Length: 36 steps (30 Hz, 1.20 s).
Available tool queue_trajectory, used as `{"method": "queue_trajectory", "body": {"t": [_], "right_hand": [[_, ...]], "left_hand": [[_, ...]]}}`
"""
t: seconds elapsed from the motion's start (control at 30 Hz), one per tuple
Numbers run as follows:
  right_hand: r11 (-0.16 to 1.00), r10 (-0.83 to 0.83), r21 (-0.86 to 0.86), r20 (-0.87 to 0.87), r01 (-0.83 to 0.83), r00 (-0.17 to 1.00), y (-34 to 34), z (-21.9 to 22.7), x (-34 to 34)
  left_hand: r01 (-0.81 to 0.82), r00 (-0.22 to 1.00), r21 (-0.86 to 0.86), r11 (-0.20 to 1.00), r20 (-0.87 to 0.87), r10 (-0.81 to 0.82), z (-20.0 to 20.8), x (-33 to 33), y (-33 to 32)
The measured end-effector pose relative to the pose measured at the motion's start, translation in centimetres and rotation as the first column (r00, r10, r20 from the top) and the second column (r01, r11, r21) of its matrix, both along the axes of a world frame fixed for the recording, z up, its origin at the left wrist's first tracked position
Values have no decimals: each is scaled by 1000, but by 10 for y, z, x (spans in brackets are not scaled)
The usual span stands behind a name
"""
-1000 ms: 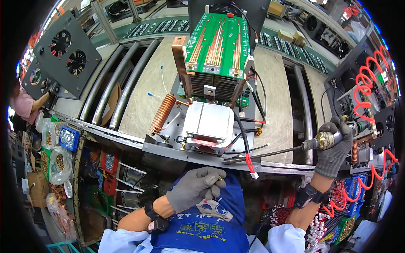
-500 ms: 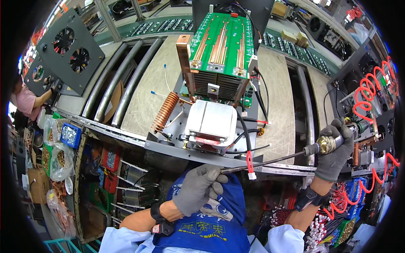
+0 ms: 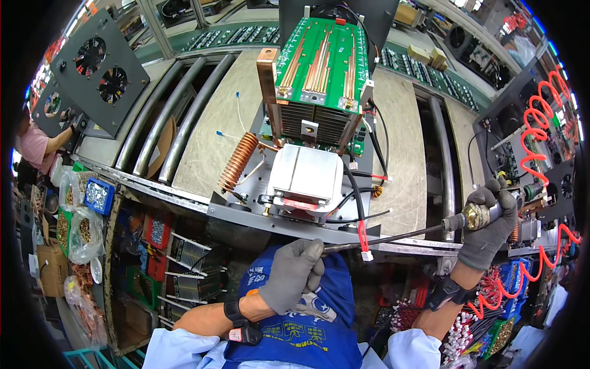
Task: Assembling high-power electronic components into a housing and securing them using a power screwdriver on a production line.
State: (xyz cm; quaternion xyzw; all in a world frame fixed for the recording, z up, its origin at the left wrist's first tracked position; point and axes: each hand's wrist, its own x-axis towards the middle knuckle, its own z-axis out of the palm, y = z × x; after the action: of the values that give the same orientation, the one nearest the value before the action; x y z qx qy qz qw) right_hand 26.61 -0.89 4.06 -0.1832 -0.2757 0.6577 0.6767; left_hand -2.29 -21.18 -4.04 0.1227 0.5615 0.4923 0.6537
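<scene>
My right hand (image 3: pixel 487 227), in a grey glove, grips the body of an air screwdriver (image 3: pixel 453 222) at the right. Its long dark shaft (image 3: pixel 387 240) runs left, nearly level, in front of the bench edge. At the shaft's far end my gloved left hand (image 3: pixel 290 273) is closed, thumb and fingers pinched round the tip; anything else in the pinch is hidden. Beyond the hands sits an assembly with a green circuit board (image 3: pixel 322 64), a silver block (image 3: pixel 306 175) and a copper coil (image 3: pixel 239 161) on a grey metal plate (image 3: pixel 246 216).
Steel rollers (image 3: pixel 187 129) flank the bench board. Red coiled air hoses (image 3: pixel 533 135) hang at the right. A cable with a white connector (image 3: pixel 367 255) dangles over the front edge. Parts bins, including a blue bin (image 3: pixel 99 195), stand left; a co-worker's arm (image 3: pixel 58 141) reaches toward a fan panel (image 3: pixel 101 71).
My left fingers have closed more tightly round the shaft's tip. The right hand keeps its hold on the screwdriver, and the whole view has shifted slightly.
</scene>
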Motion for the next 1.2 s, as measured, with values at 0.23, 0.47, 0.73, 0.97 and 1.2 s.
{"method": "queue_trajectory", "body": {"t": [0.23, 0.47, 0.73, 0.97, 1.2], "right_hand": [[1000, 3, -12, -17, -3, 1000, 1, -4, -1], [999, 6, -40, -44, -7, 999, 4, -17, 2], [997, -77, -1, 18, 77, 997, 17, -17, 17], [968, -249, 67, 134, 242, 959, 34, -11, -10], [975, -209, 147, 328, 168, 922, 36, 4, -64]], "left_hand": [[-71, 991, 94, 993, -103, 80, 4, 7, 0], [74, 994, 82, 994, -82, -68, 5, -3, 2], [335, 942, 43, 941, 13, -336, 8, -18, 4], [296, 950, 30, 955, 97, -298, -20, -30, -3], [278, 946, 69, 958, 151, -286, -29, -34, -10]]}}
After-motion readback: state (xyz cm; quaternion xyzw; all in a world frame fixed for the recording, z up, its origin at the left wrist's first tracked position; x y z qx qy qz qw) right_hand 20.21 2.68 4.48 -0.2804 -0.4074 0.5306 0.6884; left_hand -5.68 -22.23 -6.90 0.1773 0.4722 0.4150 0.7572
